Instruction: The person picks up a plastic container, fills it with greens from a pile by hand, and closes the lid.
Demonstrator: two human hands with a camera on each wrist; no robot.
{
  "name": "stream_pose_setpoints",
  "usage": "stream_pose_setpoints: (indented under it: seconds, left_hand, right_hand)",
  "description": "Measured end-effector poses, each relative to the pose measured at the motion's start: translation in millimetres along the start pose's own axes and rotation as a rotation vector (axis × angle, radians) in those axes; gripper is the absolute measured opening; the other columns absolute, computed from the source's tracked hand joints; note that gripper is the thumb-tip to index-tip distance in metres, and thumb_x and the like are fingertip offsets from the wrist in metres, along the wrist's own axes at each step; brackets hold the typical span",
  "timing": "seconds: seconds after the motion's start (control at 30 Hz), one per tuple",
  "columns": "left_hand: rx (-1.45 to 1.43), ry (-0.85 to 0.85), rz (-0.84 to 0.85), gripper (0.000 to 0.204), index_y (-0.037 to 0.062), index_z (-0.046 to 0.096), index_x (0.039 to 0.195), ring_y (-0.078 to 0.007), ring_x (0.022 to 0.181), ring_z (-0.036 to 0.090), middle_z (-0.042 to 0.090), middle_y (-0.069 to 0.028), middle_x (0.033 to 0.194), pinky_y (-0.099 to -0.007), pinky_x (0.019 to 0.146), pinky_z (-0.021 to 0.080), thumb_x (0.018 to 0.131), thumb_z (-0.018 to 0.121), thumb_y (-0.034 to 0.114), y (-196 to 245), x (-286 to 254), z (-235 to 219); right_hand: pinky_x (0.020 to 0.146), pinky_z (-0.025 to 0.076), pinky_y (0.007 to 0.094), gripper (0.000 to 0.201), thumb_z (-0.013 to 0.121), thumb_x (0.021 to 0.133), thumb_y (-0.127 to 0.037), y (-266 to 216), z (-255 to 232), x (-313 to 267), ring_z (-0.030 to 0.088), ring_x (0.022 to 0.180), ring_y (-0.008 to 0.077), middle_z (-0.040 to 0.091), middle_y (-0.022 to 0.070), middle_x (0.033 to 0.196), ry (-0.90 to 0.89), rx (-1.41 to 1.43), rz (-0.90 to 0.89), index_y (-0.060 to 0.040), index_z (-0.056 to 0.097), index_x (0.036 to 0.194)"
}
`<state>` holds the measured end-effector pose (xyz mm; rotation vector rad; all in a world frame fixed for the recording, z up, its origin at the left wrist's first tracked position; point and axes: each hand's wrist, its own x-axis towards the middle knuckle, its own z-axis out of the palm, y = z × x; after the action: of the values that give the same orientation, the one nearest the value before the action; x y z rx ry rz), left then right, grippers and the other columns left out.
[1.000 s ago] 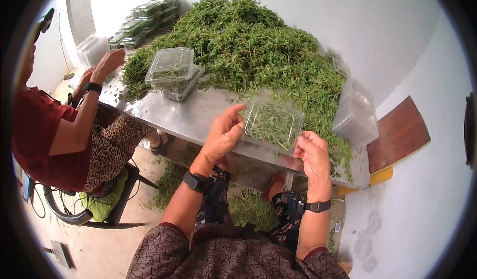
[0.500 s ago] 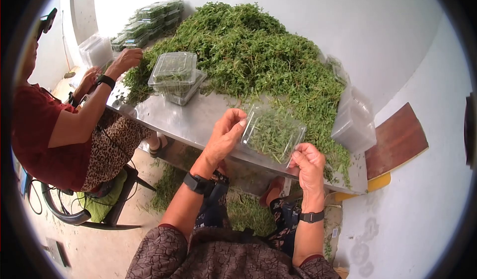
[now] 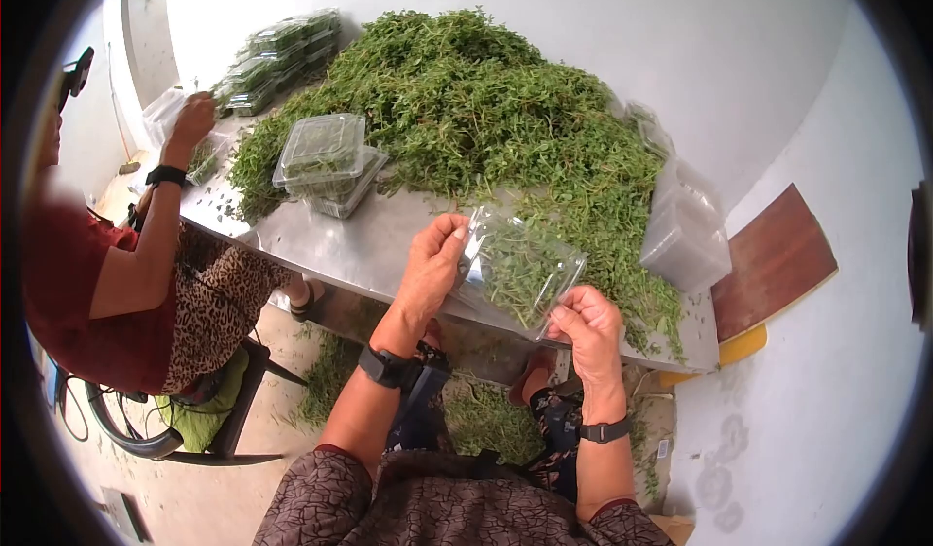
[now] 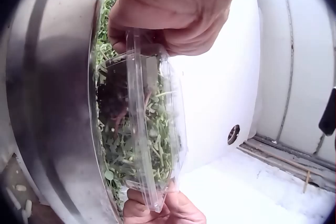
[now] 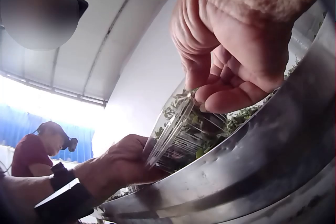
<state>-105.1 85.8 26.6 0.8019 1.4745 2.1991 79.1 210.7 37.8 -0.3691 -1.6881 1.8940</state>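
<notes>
A clear plastic clamshell container (image 3: 525, 266) filled with green leafy sprigs is held between both hands above the table's front edge, its lid down and the box tilted. My left hand (image 3: 431, 266) pinches its left rim between thumb and fingers, also seen from close up in the left wrist view. At the opposite corner, my right hand (image 3: 590, 327) pinches the rim with thumb and fingertips. In the right wrist view the container (image 5: 181, 129) is seen edge-on, partly hidden behind the right fingers.
A big heap of green sprigs (image 3: 466, 89) covers the back of the metal table (image 3: 292, 237). Filled containers (image 3: 321, 148) are stacked left of centre, more (image 3: 282, 55) behind. Nested clear boxes (image 3: 685, 235) stand at right. Another person (image 3: 107, 284) sits at left.
The container has tilted further and shifted slightly left, the right hand moving down and left with it. The other person's hand has moved from the heap toward the boxes at far left.
</notes>
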Motion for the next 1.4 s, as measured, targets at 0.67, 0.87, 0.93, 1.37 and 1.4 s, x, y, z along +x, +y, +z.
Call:
stream_pose_setpoints:
  seconds: [0.67, 0.87, 0.93, 1.37, 1.4]
  left_hand:
    - [0.659, 0.130, 0.390, 0.029, -0.0006, 0.061, 0.106, -0.0233, 0.076, 0.053, 0.053, -0.0121, 0.080, -0.0321, 0.071, 0.042, 0.093, 0.051, 0.023, -5.2, 9.2, 25.8]
    - [0.591, 0.088, 0.309, 0.028, -0.0006, 0.061, 0.107, -0.0212, 0.076, 0.051, 0.053, -0.0105, 0.081, -0.0305, 0.070, 0.041, 0.093, 0.051, 0.022, -3.3, 9.0, 24.5]
    - [0.608, 0.087, 0.312, 0.028, -0.0005, 0.061, 0.107, -0.0212, 0.076, 0.051, 0.053, -0.0105, 0.081, -0.0305, 0.070, 0.041, 0.093, 0.051, 0.022, -3.3, 8.8, 23.6]
    - [0.621, 0.049, 0.345, 0.030, 0.0012, 0.061, 0.111, -0.0235, 0.076, 0.052, 0.054, -0.0128, 0.082, -0.0321, 0.071, 0.042, 0.094, 0.048, 0.023, -3.6, 9.2, 21.3]
    - [0.618, 0.051, 0.344, 0.030, 0.0012, 0.061, 0.111, -0.0235, 0.076, 0.052, 0.054, -0.0128, 0.082, -0.0321, 0.071, 0.042, 0.094, 0.048, 0.023, -4.3, 9.2, 21.2]
  right_hand:
    - [0.060, 0.044, 0.0210, 0.009, 0.061, 0.086, -0.007, -2.5, 1.2, -11.2, 0.053, 0.067, 0.0062, 0.059, 0.0011, 0.077, -0.079, -0.137, -0.057, 0.0001, 0.057, 0.089]
    - [0.062, 0.045, 0.0225, 0.019, 0.057, 0.091, -0.016, -24.5, -14.3, -7.7, 0.055, 0.071, 0.0075, 0.062, 0.0034, 0.081, 0.132, -0.223, -0.239, 0.0010, 0.059, 0.098]
    - [0.074, 0.048, 0.0284, 0.032, 0.054, 0.094, -0.026, -34.3, -18.0, -2.8, 0.060, 0.086, 0.0155, 0.064, 0.0105, 0.101, 0.124, -0.371, -0.301, -0.0008, 0.058, 0.114]
    - [0.097, 0.039, 0.0353, 0.042, 0.046, 0.096, -0.034, -38.0, 1.6, 46.4, 0.049, 0.117, 0.0275, 0.052, 0.0169, 0.128, -0.155, -0.481, -0.333, -0.0016, 0.055, 0.123]
    - [0.097, 0.039, 0.0352, 0.042, 0.046, 0.096, -0.034, -35.4, 0.7, 48.2, 0.049, 0.117, 0.0277, 0.053, 0.0174, 0.127, -0.159, -0.456, -0.277, -0.0012, 0.055, 0.122]
